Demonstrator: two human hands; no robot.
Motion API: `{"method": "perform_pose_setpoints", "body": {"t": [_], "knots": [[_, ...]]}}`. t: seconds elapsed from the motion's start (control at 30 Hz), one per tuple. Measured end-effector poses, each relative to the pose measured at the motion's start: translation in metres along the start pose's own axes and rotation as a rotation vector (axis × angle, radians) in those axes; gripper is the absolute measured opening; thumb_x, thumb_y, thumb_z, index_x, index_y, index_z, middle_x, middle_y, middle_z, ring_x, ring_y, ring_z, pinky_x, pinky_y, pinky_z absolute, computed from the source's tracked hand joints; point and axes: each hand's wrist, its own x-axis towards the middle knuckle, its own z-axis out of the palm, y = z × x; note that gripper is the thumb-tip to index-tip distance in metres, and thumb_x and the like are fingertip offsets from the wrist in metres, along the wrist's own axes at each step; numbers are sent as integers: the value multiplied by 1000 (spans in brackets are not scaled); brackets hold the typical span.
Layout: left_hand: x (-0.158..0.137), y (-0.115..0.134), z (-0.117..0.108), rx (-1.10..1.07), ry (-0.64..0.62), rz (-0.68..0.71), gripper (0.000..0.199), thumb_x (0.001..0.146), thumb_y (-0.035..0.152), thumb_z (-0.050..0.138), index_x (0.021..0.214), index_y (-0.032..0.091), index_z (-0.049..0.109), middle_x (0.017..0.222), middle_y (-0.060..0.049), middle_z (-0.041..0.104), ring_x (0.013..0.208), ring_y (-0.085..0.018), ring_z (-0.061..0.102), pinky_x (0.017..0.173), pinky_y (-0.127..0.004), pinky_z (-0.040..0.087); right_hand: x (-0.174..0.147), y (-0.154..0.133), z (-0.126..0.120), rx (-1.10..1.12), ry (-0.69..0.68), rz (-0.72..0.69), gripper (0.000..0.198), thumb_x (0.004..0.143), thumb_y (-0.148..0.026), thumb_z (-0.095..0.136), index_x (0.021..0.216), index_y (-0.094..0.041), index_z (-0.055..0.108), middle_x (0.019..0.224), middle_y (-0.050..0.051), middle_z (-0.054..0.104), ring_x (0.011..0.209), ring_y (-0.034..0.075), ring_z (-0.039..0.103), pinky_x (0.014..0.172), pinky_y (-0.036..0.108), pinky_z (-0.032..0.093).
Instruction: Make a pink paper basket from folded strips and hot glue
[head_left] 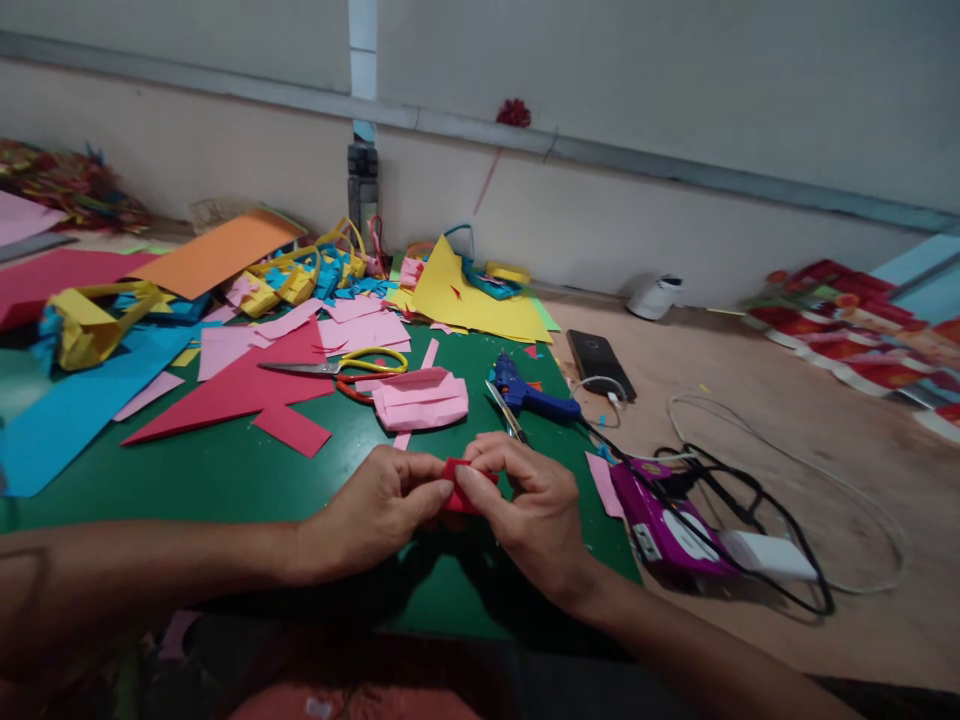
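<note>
A small piece of red paper (460,488) is pinched between both hands, low over the front of the green board. My left hand (382,505) grips its left side with thumb and forefinger. From the right, my right hand (529,505) closes thumb and fingers on the same piece, hiding part of it. Just beyond the hands lies a folded pink paper piece (420,400). Yellow-handled scissors (345,364) rest behind it to the left. A blue glue gun (532,395) lies beyond my right hand, with a metal blade (501,402) beside it.
Red paper sheets (247,385) and a blue strip (75,420) cover the board's left. Small paper baskets (300,275) and a yellow sheet (476,300) stand behind. At right are a phone (600,362), a purple power strip (667,520) and looping cables (780,500).
</note>
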Motion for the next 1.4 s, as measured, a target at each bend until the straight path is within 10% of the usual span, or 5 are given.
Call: {"method": "perform_pose_setpoints", "body": {"t": [0.37,0.63,0.93,1.4], "knots": [[2,-1,-1,57,7,-12,28,82,32,45,74,11,63,69,-5,65,60,-12,54,56,-21,41,0,3,1,-25,-1,22,22,77,-16,57,57,-20,48,62,-2,56,60,11,55,58,24,43],[3,0,-7,441,21,260,26,84,18,43,73,11,65,59,0,58,53,-8,46,50,-19,32,4,-1,-9,-131,-199,-15,11,82,-19,54,71,-20,56,69,-1,60,66,13,55,62,26,42],[8,7,0,150,172,184,19,75,26,59,80,10,68,76,-7,68,65,-14,57,57,-23,43,-1,0,-7,-9,68,-13,14,85,-26,52,72,-21,53,67,-2,55,62,12,53,59,25,41],[10,6,-6,221,217,462,21,84,27,52,69,14,61,71,-3,63,68,-13,56,65,-23,43,-1,5,-5,67,75,19,15,87,-30,50,76,-22,55,71,-1,57,72,15,56,66,26,43]]}}
